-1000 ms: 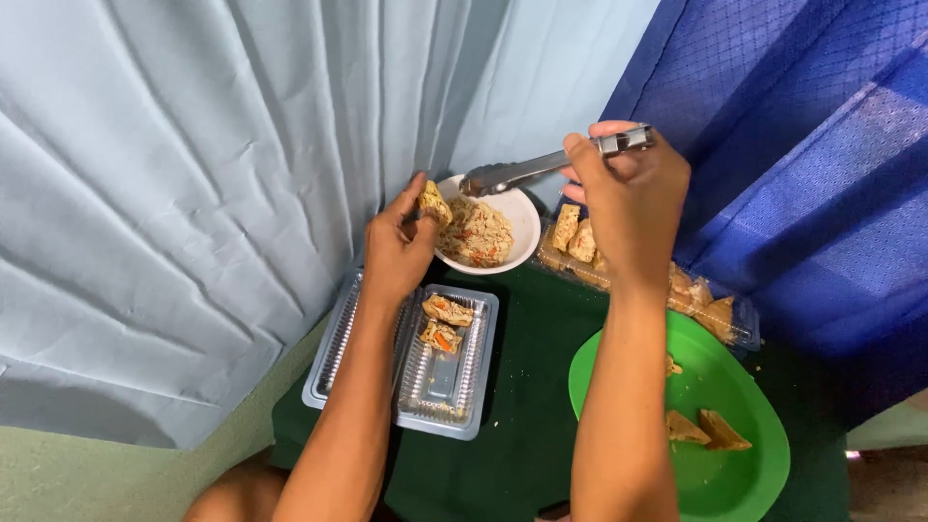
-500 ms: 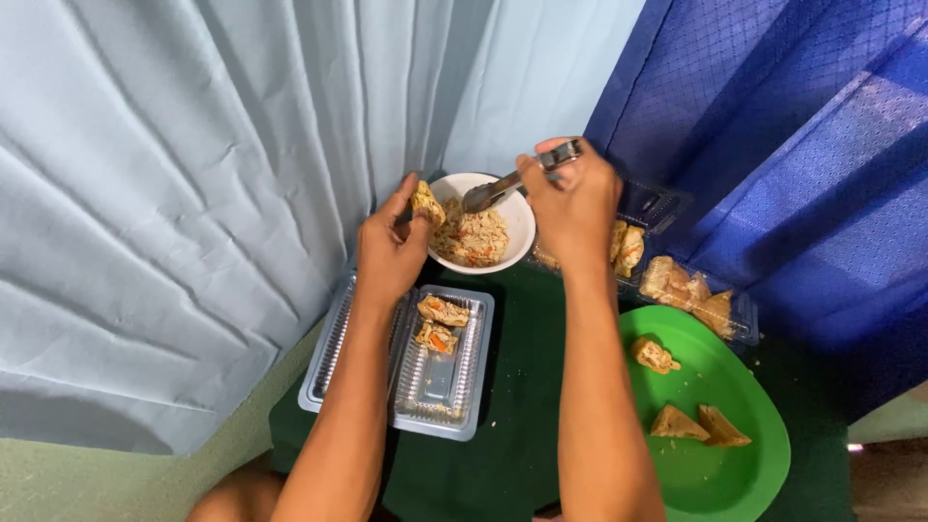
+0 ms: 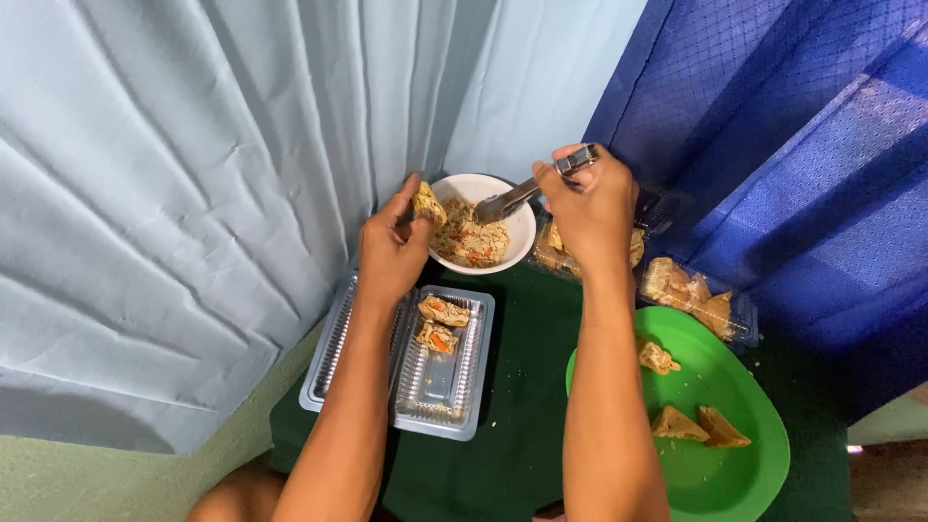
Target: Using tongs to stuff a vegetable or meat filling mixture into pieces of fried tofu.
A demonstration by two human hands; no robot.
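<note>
Lowered, right hand (image 3: 590, 208) grips spoon (image 3: 527, 191) into bowl (image 3: 517, 242); left fingers (image 3: 406, 198) pinch pastry (image 3: 427, 203).

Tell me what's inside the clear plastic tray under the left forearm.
The clear tray holds two filled pieces at its far end; the near end shows only bare ribbed plastic. The left forearm covers its left edge, so anything there cannot be seen.

Left hand (image 3: 391, 253) pinching stuffed tofu (image 3: 426, 205), right hand (image 3: 588, 208) gripping spoon (image 3: 530, 188)
</note>
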